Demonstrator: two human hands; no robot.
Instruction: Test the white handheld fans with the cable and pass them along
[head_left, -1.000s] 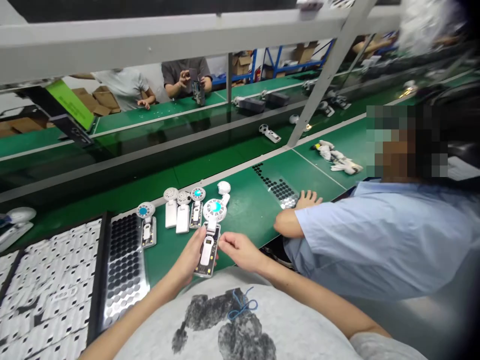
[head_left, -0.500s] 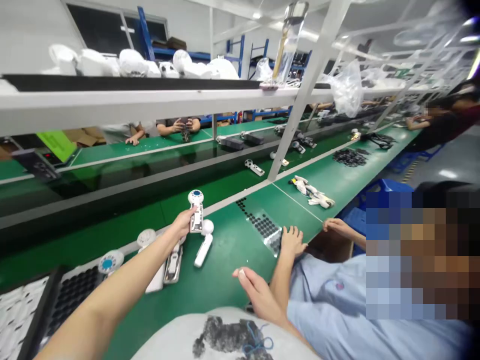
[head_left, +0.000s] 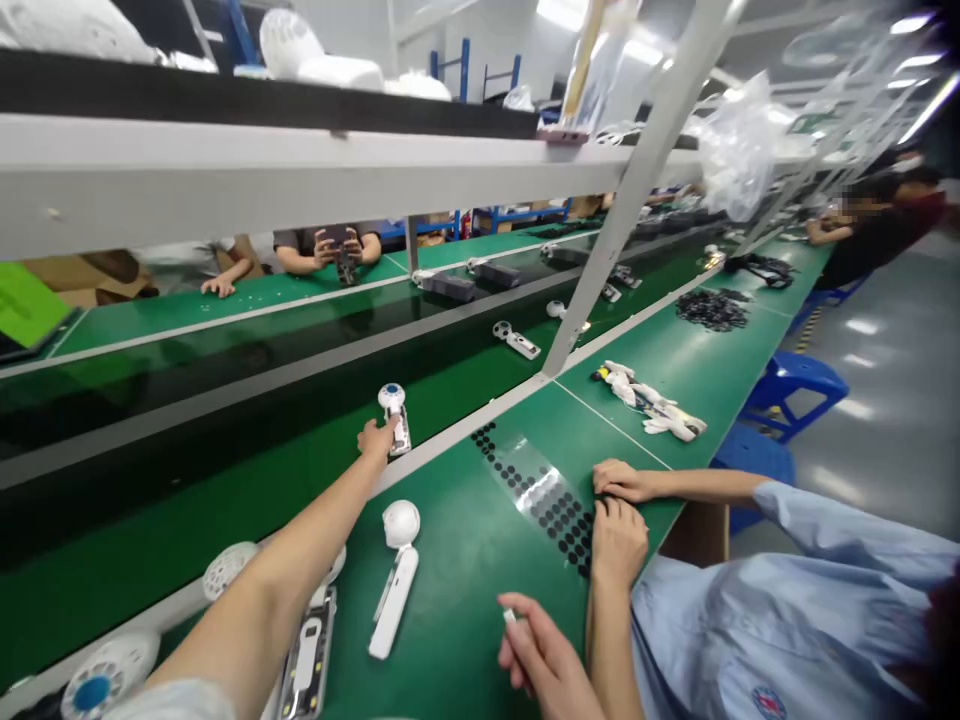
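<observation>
My left hand (head_left: 379, 437) is stretched out over the dark conveyor belt, fingers closed on a white device (head_left: 397, 420) with a round blue-centred head. My right hand (head_left: 536, 645) is low in the view, thumb and forefinger pinched together; anything between them is too small to make out. On the green bench between my arms lies a white device (head_left: 395, 590) with a ball-shaped head. An opened device (head_left: 307, 655) with its inner parts showing is partly hidden by my left forearm.
A person in a blue shirt (head_left: 750, 610) sits at the right, both hands beside a clear sheet of black dots (head_left: 551, 500). A slanted metal post (head_left: 611, 240) rises from the bench edge. White devices (head_left: 516, 340) lie on the belt.
My left hand has carried the blue-centred device from above the bench edge out over the belt. The neighbour's two hands have come together. The camera view has shifted.
</observation>
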